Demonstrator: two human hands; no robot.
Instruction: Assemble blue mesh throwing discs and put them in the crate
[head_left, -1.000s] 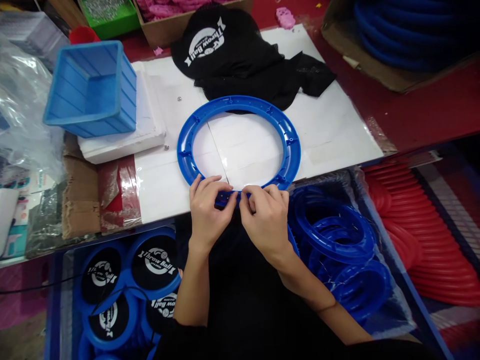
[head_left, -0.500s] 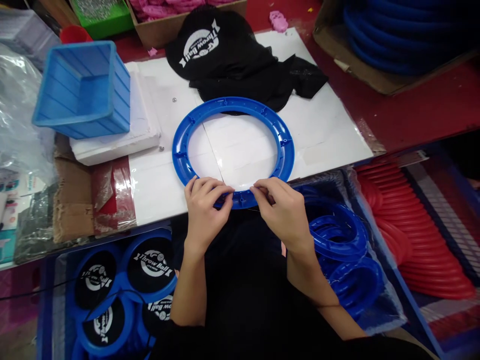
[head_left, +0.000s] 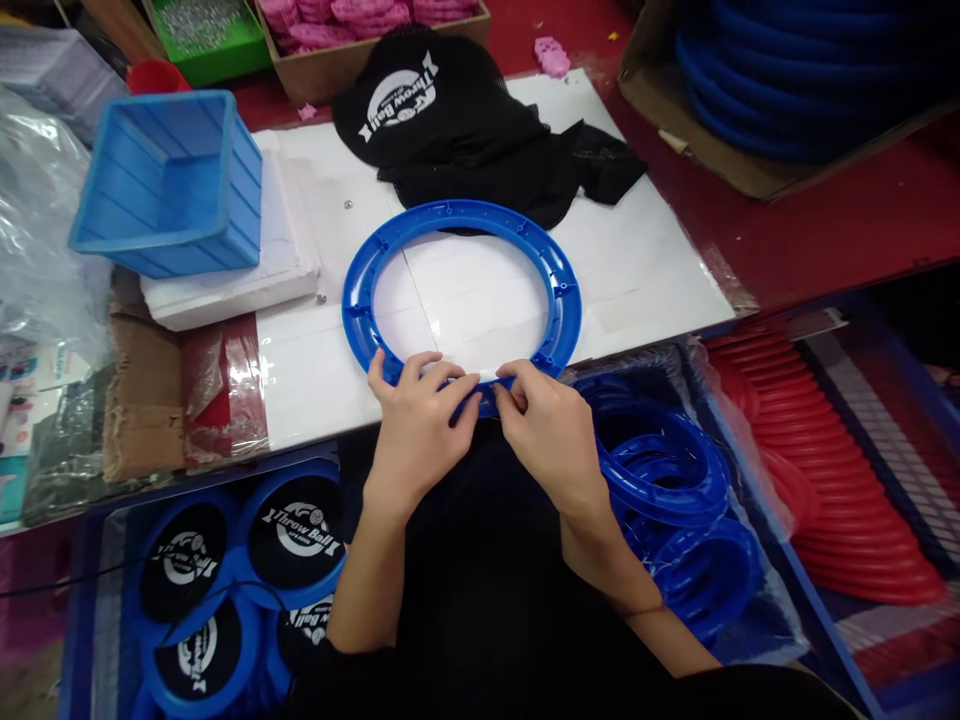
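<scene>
A blue plastic ring [head_left: 564, 300] lies on the white work surface, its ribbed hollow side facing up. At its near edge, my left hand [head_left: 420, 430] curls its fingers over the rim, thumb and forefinger close together. My right hand [head_left: 551, 430] pinches the same near rim just to the right, fingertips almost meeting the left ones. Anything small between the fingertips is hidden. Behind the ring, touching its far edge, lies black mesh fabric [head_left: 480, 130] with a white "Throw Ball" print.
A blue bin [head_left: 169, 190] stands on a white foam block [head_left: 232, 290] at left. Two small metal bits lie nearby. Below the table are finished black-and-blue discs [head_left: 292, 530], a crate of blue rings [head_left: 675, 480] and stacked red rings [head_left: 847, 480]. A carton [head_left: 720, 170] holds more blue rings.
My left hand has slid right along the near rim, and my hands are closer together. The ring has shifted slightly; the view has moved a little too.
</scene>
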